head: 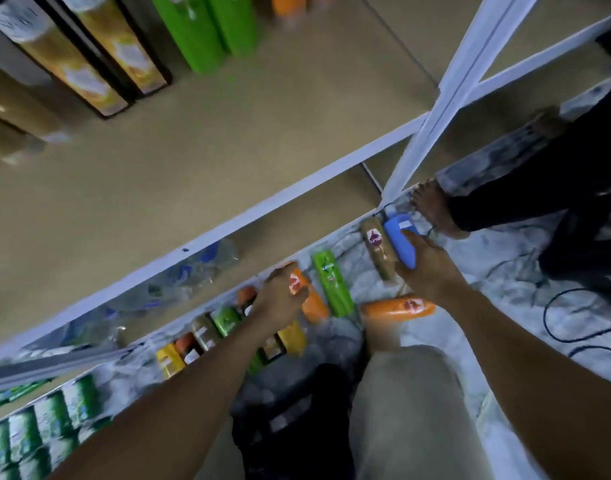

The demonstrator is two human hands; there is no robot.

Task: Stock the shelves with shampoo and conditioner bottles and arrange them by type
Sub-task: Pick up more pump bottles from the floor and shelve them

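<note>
Low in the middle of the frame, the left hand (280, 299) grips an orange bottle (314, 304) down at the marbled floor (498, 244). To its right lies a green bottle (333, 287), then a brown bottle (376, 247) just beside the blue bottle (397, 233) that the right hand (428, 268) holds, near a bare foot (435, 209).

Glossy plastic bottles (333, 287), white painted metal shelf frame (248, 216), marbled smooth floor (470, 341).
</note>
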